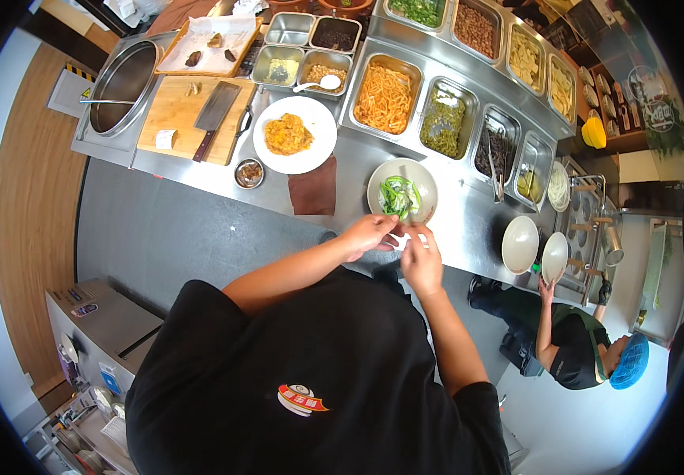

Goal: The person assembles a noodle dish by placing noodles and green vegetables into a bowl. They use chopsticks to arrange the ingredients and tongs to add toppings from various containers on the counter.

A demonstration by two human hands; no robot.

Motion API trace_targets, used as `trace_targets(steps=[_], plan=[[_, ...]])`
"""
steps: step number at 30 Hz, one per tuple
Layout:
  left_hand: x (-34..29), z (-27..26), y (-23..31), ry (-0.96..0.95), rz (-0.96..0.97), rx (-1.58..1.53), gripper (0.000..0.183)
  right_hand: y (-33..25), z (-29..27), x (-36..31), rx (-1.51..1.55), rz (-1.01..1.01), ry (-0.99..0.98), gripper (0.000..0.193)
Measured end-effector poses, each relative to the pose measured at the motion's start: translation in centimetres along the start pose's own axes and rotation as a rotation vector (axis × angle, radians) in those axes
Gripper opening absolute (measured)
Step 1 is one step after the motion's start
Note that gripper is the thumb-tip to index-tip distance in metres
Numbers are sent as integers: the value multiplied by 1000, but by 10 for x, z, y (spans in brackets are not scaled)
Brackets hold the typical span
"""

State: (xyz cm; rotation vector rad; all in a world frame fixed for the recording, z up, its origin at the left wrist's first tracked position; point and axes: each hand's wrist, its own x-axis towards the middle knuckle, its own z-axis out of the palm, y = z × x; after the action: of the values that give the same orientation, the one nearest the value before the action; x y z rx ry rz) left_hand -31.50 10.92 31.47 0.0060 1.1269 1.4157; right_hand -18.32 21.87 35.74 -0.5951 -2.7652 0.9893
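Note:
My left hand (369, 236) and my right hand (422, 257) meet just off the near rim of a pale bowl (427, 180) on the steel counter. Their fingers are closed around a small white piece (400, 241), perhaps paper, partly hidden by them. Long green leafy vegetables (399, 196) lie inside the bowl over something white. Left of it sits a white plate (322, 127) with an orange-yellow cooked dish (288, 134), and a folded brown cloth (312, 188) hangs toward the counter's near edge.
Steel pans of toppings (385, 95) line the far side. At left lie a cleaver (217, 107) on a wooden board (163, 111), a large pot (120, 87) and a small sauce dish (249, 173). At right, a co-worker (579, 344) in a blue cap holds a bowl (555, 255).

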Motion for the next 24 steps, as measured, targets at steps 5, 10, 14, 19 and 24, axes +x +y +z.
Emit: trace_targets(steps=[5,10,14,19,24], plan=[[-6,-28,0,126,118,-362,25,-6,34,38,-160,-494,-82,47],[19,-96,7,364,224,-340,17,-15,35,39,-131,-454,-202,62],[43,-144,21,465,129,-451,12,7,39,25,-25,-212,-240,61],[52,-165,12,409,129,-488,9,31,28,-5,-21,-4,-240,53],[56,-170,11,284,201,-520,10,59,21,-36,65,171,-235,46]])
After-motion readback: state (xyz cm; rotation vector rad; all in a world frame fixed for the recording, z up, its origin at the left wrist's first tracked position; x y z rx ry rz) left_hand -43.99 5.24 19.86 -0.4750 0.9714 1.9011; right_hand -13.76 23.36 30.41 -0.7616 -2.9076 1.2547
